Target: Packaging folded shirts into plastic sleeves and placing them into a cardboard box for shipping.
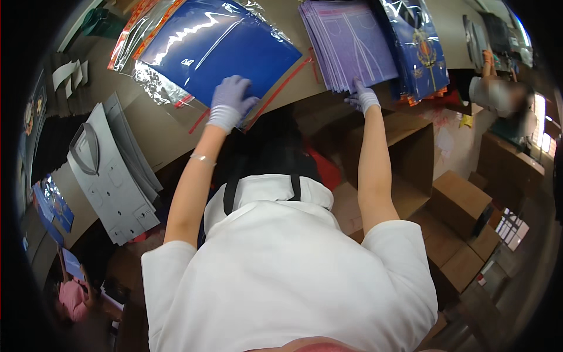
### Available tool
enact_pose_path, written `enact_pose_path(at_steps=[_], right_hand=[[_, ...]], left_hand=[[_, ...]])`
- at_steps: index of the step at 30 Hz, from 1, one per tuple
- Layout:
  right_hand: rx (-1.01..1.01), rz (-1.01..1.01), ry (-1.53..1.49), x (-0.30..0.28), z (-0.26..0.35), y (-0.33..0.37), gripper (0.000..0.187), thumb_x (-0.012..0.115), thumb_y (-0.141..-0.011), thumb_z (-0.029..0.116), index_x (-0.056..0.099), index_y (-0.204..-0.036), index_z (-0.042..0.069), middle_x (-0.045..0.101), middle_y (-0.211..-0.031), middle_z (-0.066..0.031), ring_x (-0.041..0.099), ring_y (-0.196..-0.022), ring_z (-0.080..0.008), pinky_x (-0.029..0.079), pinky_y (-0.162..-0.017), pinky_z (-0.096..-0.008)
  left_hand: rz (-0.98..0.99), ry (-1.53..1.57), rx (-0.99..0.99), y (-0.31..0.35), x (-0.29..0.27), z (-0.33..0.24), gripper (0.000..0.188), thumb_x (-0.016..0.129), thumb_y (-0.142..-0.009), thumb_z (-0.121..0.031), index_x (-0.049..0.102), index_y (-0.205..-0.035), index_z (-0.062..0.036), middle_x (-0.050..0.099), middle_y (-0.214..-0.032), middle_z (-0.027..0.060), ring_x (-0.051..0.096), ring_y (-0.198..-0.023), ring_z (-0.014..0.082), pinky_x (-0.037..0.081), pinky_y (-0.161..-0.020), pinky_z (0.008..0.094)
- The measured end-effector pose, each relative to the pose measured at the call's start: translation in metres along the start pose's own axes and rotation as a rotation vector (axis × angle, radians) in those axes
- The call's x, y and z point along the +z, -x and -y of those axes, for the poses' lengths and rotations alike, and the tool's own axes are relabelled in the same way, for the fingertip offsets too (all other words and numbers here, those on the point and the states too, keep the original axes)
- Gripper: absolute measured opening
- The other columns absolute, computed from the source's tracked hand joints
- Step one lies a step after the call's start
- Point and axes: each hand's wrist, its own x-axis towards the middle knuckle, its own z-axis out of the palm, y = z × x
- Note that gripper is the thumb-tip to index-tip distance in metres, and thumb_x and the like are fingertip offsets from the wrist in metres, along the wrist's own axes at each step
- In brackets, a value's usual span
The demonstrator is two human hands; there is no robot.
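Note:
My left hand, in a pale lavender glove, rests with fingers apart on the near part of a flat, glossy blue piece. Clear plastic film shows around the blue piece's edges. To the right lies a stack of flat purple pieces, printed with pocket shapes and pale lines. My right hand, also gloved, is at the stack's near edge. One finger reaches onto the purple surface and the others are spread below it; no firm grip shows.
Blue packets with gold decoration lie right of the purple stack. White flat bags with a grey handle stand at left. An open cardboard box is below the table's right side, near more boxes. Other people work at far left and far right.

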Motion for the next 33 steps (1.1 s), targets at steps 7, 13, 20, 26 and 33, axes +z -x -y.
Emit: enact_pose_path(at_steps=[7,13,20,26,33], right_hand=[[-0.659,-0.082,-0.404,-0.004,-0.147,0.090,0.015,0.051,-0.086,0.014,0.058,-0.093,0.002,0.053,-0.070,-0.0007,0.049,-0.061,-0.0098,0.038,-0.052,-0.0236],[-0.797,-0.091,0.192,0.058,-0.189,0.184,0.019,0.054,-0.083,0.009,0.060,-0.093,-0.006,0.060,-0.072,-0.0051,0.052,-0.064,-0.0111,0.044,-0.060,-0.0251],[-0.634,0.308,-0.065,0.074,-0.180,0.205,0.021,0.050,-0.087,0.009,0.062,-0.093,-0.006,0.061,-0.072,-0.0070,0.054,-0.063,-0.0081,0.045,-0.059,-0.0224],[-0.566,0.701,-0.026,0.126,-0.088,0.180,0.026,0.046,-0.086,0.015,0.059,-0.088,-0.008,0.065,-0.079,-0.0151,0.062,-0.065,-0.0157,0.046,-0.056,-0.0235],[-0.691,0.586,0.634,0.128,-0.108,0.200,0.020,0.053,-0.080,0.015,0.061,-0.073,-0.002,0.062,-0.063,-0.0155,0.062,-0.057,-0.0233,0.049,-0.057,-0.0319]], left_hand=[[0.087,0.218,-0.125,-0.005,0.050,0.060,0.013,0.064,-0.071,-0.013,0.062,-0.083,-0.0074,0.059,-0.079,0.0098,0.058,-0.080,0.0291,0.047,-0.072,0.0364],[0.006,0.871,-0.388,-0.021,0.039,0.035,0.010,0.059,-0.080,-0.005,0.060,-0.088,0.0011,0.061,-0.076,0.0028,0.055,-0.072,0.0085,0.045,-0.068,0.0226],[-0.071,0.780,-0.382,-0.017,0.016,0.019,0.011,0.060,-0.080,-0.005,0.060,-0.089,0.0018,0.061,-0.079,0.0041,0.056,-0.075,0.0102,0.046,-0.072,0.0236],[-0.103,0.775,-0.259,0.010,-0.007,0.013,0.012,0.061,-0.077,-0.007,0.058,-0.087,-0.0002,0.059,-0.078,0.0107,0.057,-0.072,0.0191,0.046,-0.069,0.0289],[-0.177,0.666,-0.364,0.044,-0.032,0.035,0.014,0.061,-0.077,-0.002,0.058,-0.091,-0.0003,0.059,-0.083,0.0073,0.056,-0.076,0.0143,0.046,-0.073,0.0258]])
